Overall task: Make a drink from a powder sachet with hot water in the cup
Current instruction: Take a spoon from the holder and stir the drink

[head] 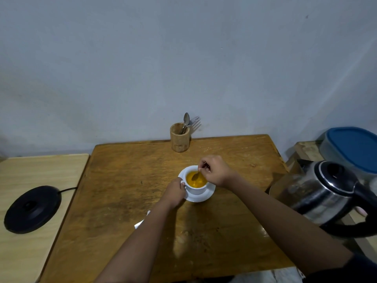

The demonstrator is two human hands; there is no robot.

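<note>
A white cup [196, 189] stands on a white saucer [206, 196] in the middle of the wooden table [126, 180]. Orange liquid fills the cup. My left hand [174, 192] grips the cup's handle on its left side. My right hand [216, 170] is above the cup's right rim and pinches a small spoon [196, 176], whose bowl dips into the orange drink. A white sachet [141, 221] lies on the table, mostly hidden under my left forearm.
A steel kettle [322, 193] with a black handle stands at the table's right edge. Its black base [32, 209] with cord lies on a lighter table to the left. A wooden holder [180, 137] with cutlery is by the wall. A blue-lidded container [353, 148] sits at far right.
</note>
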